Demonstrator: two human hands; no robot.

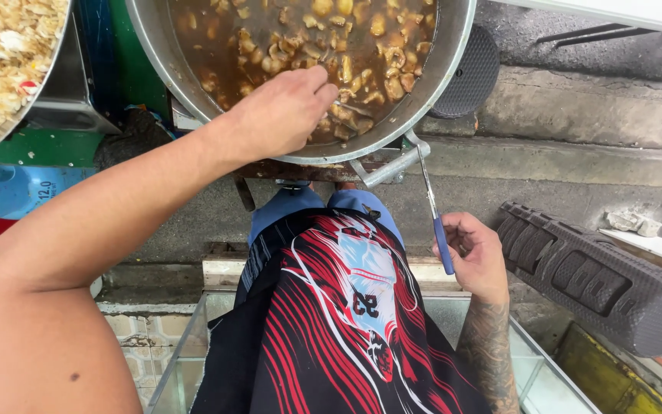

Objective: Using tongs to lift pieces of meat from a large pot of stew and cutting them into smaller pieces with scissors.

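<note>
A big round metal pot [455,46] holds brown broth with many pale chunks [300,38]. My left hand [285,115] reaches over its near rim, fingers pinched on a thin metal utensil [346,109] that dips into the broth. My right hand [478,257] is lower, beside my red, black and white shirt [339,330]. It grips blue-handled scissors [437,211], whose blades point up to the pot's metal side handle [392,165].
A second pan of pale chopped food [1,54] sits at the top left, with a blue gas cylinder [9,192] under it. At right lies a black ribbed rubber block [599,276], beyond it a concrete kerb [576,107]. A glass case [181,360] stands below me.
</note>
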